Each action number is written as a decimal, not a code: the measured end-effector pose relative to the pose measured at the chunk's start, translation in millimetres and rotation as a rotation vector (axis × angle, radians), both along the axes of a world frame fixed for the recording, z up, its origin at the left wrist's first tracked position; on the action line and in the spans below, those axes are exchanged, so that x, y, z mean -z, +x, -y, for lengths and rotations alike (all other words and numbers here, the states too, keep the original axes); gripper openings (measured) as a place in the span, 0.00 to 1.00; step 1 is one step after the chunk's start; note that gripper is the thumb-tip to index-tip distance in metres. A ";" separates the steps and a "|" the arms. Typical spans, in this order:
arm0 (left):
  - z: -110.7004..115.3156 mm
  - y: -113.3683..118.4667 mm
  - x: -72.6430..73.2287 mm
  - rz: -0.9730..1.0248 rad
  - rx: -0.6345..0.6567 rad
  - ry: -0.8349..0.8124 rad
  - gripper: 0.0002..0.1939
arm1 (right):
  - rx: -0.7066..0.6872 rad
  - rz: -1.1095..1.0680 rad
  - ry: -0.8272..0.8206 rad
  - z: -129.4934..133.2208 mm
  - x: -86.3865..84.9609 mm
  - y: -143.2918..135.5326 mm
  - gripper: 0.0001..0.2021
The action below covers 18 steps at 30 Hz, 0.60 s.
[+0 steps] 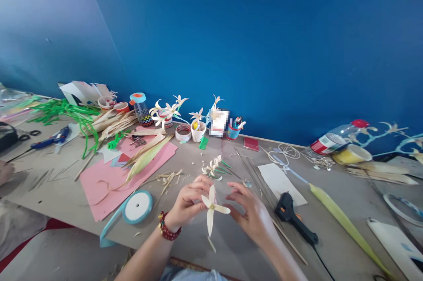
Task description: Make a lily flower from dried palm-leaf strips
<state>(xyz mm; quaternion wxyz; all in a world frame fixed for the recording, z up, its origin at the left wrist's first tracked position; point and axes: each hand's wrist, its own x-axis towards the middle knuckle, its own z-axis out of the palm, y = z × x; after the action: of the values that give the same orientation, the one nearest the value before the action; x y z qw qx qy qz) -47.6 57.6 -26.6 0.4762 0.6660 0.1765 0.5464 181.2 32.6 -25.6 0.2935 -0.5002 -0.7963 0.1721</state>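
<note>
Between my hands is a cream flower (211, 207) with long pointed petals, its face turned toward me. My left hand (191, 199) pinches it from behind, and a red beaded bracelet is on that wrist. To the right of the petals, my right hand (247, 212) has its fingers apart and holds nothing; one petal tip comes close to its thumb. Just beyond my hands lie several small cream flowers (213, 167) on green stems. A short pale strip (211, 245) rests on the table below the flower.
A black glue gun (295, 219) lies to the right, near a white sheet (280, 183) and a long green husk (343, 223). At left are a ribbon roll (137, 207) and pink paper (95, 184). Cups and finished flowers line the wall. Another person's hand (5, 171) shows far left.
</note>
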 end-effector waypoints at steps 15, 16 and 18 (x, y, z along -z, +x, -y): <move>-0.4 0.7 0.2 0.057 0.035 -0.023 0.12 | 0.014 -0.338 -0.096 -15.8 -18.1 -8.2 0.09; -0.6 1.5 1.0 0.072 0.037 -0.040 0.12 | -0.017 -0.385 -0.080 -11.8 -22.0 -12.8 0.08; -0.9 3.2 3.6 0.118 0.023 -0.094 0.10 | -0.066 -0.397 -0.038 -7.6 -27.0 -19.2 0.07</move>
<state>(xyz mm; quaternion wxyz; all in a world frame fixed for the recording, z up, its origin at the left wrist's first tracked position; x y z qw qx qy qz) -44.4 58.6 -30.2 0.5229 0.6114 0.1660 0.5703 162.0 40.2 1.4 0.4294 -0.4354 -0.7354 0.2920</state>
